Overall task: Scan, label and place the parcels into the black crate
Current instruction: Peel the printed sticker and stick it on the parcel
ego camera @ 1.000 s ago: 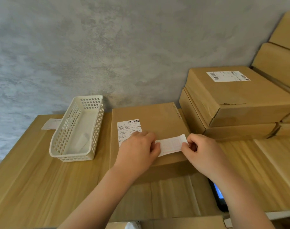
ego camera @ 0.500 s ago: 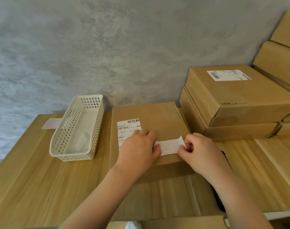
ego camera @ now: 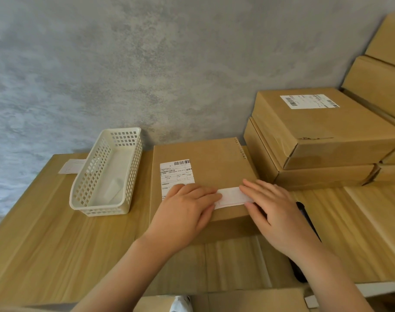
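Observation:
A flat brown cardboard parcel [ego camera: 212, 163] lies on the wooden table [ego camera: 45, 239] in front of me. It carries a white barcode shipping label [ego camera: 176, 173] on its left half. A small white label strip [ego camera: 233, 197] lies flat on the parcel's near edge. My left hand [ego camera: 187, 212] rests palm down on the strip's left end, fingers spread. My right hand [ego camera: 275, 210] lies flat on its right end, fingers extended. No black crate is in view.
A white perforated plastic basket [ego camera: 106, 174] stands left of the parcel, with a slip of paper [ego camera: 71, 166] behind it. Stacked cardboard boxes [ego camera: 315, 136] fill the right back corner. A dark handheld device [ego camera: 304, 219] lies under my right forearm. A grey wall is behind.
My right hand let go of the strip's raised right end and now lies flat on it. The strip went from curled up to lying flat on the parcel.

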A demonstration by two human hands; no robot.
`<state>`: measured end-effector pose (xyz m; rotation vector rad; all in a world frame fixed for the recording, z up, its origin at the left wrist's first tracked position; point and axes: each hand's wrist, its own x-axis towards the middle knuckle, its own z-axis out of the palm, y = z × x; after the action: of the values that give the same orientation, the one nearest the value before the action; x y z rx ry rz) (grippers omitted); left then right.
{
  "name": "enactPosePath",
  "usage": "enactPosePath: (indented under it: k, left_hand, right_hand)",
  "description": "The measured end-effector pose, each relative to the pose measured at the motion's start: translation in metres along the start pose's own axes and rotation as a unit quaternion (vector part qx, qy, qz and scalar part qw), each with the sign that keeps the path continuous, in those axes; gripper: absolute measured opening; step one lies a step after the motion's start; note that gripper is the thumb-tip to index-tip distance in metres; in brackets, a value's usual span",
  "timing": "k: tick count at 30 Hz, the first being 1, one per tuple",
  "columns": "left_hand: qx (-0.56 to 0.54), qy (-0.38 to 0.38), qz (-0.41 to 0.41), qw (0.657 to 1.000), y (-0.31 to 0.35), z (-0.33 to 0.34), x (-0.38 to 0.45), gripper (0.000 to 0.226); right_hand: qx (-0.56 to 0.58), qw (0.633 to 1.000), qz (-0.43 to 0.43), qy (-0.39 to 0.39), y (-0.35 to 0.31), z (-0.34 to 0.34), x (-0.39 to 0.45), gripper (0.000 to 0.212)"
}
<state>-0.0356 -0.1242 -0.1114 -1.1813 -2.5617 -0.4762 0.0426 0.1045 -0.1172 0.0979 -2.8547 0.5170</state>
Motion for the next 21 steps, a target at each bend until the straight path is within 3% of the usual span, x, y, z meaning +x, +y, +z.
enactPosePath:
  k: [5,8,10,13,15,18,21]
  left_hand:
    - [0.034,-0.070,-0.018,0.997,-0.006,-0.009,-0.018,0.048]
    - [-0.025,-0.042,-0.122,0.991,-0.016,-0.018,-0.026,0.055]
    - [-0.106,-0.007,-0.207,0.973,-0.026,-0.021,-0.033,0.053]
    - [-0.258,0.029,-0.315,0.913,-0.030,-0.019,-0.047,0.058]
    - [-0.374,0.031,-0.388,0.842,-0.024,-0.016,-0.051,0.070]
    - [-0.491,0.029,-0.460,0.739,-0.019,-0.011,-0.055,0.079]
    - [-0.527,0.021,-0.485,0.697,-0.023,-0.006,-0.058,0.088]
  right_hand:
    - [0.035,0.998,0.042,-0.039,0.004,0.003,-0.014,0.060]
    - [0.202,0.968,0.150,-0.017,-0.006,0.000,-0.015,0.065]
    - [0.253,0.942,0.222,-0.012,-0.010,0.000,-0.015,0.063]
    - [0.295,0.914,0.278,0.003,-0.011,-0.001,-0.008,0.057]
    - [0.309,0.901,0.305,0.008,-0.010,-0.001,-0.001,0.056]
    - [0.340,0.879,0.333,-0.043,-0.008,0.002,0.004,0.058]
    - [0.361,0.866,0.338,-0.071,-0.009,0.004,0.005,0.061]
